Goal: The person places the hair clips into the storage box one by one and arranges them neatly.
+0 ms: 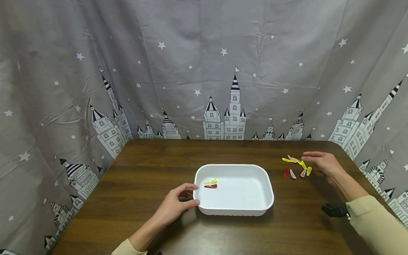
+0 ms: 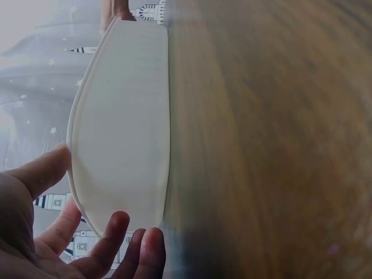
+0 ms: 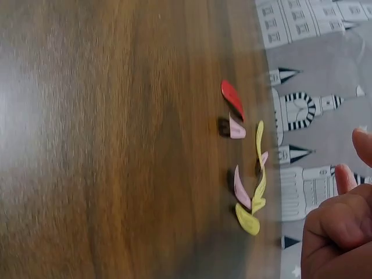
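Observation:
A white tray (image 1: 234, 212) stands on the table with one yellow hair clip (image 1: 210, 181) and one red hair clip (image 1: 210, 186) inside, near its left end. My left hand (image 1: 177, 203) touches the tray's left end and near corner with thumb and spread fingertips; in the left wrist view the thumb (image 2: 49, 168) meets the rim. Over to the right, my right hand (image 1: 324, 164) hovers beside a loose group of snap hair clips: yellow (image 3: 248, 220), pink (image 3: 241, 189) and red (image 3: 231, 97). Nothing shows between its thumb and index finger, which are apart.
The brown wooden table (image 1: 148, 167) ends against a grey curtain (image 1: 192, 67) printed with castles and stars. A dark strap piece (image 1: 334, 209) hangs under the right wrist. The clips lie near the table's right side.

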The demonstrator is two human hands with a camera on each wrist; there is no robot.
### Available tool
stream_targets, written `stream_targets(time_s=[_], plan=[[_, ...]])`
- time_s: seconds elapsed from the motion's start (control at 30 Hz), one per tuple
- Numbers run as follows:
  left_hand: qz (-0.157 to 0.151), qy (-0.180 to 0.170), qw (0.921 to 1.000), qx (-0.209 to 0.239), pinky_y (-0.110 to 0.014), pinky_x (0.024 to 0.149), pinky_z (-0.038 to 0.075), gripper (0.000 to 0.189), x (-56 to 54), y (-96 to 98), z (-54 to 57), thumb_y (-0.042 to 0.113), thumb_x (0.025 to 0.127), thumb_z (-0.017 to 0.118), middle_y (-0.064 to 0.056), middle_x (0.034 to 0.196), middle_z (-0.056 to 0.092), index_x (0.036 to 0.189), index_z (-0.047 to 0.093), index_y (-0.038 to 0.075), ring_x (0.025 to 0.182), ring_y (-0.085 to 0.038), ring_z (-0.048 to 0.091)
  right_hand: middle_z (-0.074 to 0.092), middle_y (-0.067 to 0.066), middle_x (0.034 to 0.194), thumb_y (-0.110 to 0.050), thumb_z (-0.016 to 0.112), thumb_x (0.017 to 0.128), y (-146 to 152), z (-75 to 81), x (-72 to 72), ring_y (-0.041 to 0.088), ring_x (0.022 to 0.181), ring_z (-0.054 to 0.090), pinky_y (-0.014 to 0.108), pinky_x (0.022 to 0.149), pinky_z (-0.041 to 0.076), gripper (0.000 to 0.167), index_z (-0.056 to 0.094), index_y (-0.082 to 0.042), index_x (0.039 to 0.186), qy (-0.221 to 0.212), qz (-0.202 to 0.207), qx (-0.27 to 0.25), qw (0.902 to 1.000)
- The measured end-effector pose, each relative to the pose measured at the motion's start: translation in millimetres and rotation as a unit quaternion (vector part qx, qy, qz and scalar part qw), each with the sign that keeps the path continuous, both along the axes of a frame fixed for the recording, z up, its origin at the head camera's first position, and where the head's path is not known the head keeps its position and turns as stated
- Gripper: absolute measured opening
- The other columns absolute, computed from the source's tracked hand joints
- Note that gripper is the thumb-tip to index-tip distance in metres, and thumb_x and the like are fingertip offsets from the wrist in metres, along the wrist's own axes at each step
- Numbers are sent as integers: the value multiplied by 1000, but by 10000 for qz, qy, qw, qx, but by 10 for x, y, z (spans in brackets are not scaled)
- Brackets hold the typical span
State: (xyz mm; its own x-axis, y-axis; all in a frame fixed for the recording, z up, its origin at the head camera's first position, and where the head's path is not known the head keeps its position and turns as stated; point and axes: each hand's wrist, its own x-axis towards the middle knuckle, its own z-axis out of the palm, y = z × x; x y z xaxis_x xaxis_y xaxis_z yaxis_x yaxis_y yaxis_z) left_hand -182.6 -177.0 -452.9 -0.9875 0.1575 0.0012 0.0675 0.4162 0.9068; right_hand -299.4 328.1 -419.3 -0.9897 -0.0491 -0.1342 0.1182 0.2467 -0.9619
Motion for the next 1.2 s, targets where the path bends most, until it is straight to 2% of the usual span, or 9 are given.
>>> stream_targets(time_s=[0.27, 0.43, 0.53, 0.67, 0.77, 0.97, 1.2], plan=[[0, -6, 10000, -95, -35, 83, 50, 39, -6, 0, -2, 22, 86, 81, -9, 116, 68, 122, 67, 14, 101, -22, 63, 42, -14, 59, -25, 72, 95, 163, -72, -44, 3, 47, 30, 26, 45, 28, 11, 66, -34, 90, -62, -45, 71, 9999], [-15, -7, 9999, -114, -35, 83, 50, 39, -6, 1, -5, 21, 86, 80, -9, 115, 67, 122, 67, 14, 101, -22, 63, 38, -14, 56, -22, 69, 96, 255, -158, -82, 3, 46, 31, 28, 44, 28, 14, 66, -34, 89, -103, -28, 143, 9998], [-2, -5, 9999, -118, -35, 83, 50, 39, -2, 0, -3, 21, 86, 81, -9, 115, 67, 122, 68, 14, 101, -22, 63, 35, -14, 54, -23, 70, 95, 293, -216, -106, 4, 46, 31, 28, 44, 29, 7, 68, -25, 101, -120, -21, 292, 9995], [13, 4, 9999, -123, -35, 83, 50, 39, -5, 1, -1, 21, 86, 81, -10, 115, 67, 122, 68, 14, 100, -22, 63, 35, -14, 53, -24, 70, 95, 335, -286, -134, 5, 45, 32, 26, 44, 32, 38, 61, -3, 125, -156, -28, 561, 9983], [-2, 3, 9999, -124, -35, 84, 50, 39, -10, 1, -7, 21, 86, 81, -10, 116, 67, 122, 68, 14, 100, -22, 63, 35, -13, 54, -25, 69, 96, 375, -325, -141, 5, 46, 32, 26, 44, 33, 51, 53, 6, 134, -205, -4, 698, 9973], [-7, 9, 9999, -105, -36, 87, 50, 38, -11, -8, -20, 21, 85, 81, -10, 116, 68, 121, 68, 16, 102, -23, 64, 34, -12, 53, -22, 67, 97, 459, -378, -145, 6, 46, 31, 26, 45, 33, 53, 50, 9, 137, -374, 246, 583, 9973], [-19, 36, 9999, -128, -36, 86, 50, 39, -17, -7, -26, 21, 86, 81, -10, 117, 67, 122, 68, 15, 102, -23, 64, 35, -12, 54, -22, 66, 97, 521, -413, -174, 5, 47, 32, 25, 45, 34, 46, 56, 1, 135, -564, 364, 620, 9958]])
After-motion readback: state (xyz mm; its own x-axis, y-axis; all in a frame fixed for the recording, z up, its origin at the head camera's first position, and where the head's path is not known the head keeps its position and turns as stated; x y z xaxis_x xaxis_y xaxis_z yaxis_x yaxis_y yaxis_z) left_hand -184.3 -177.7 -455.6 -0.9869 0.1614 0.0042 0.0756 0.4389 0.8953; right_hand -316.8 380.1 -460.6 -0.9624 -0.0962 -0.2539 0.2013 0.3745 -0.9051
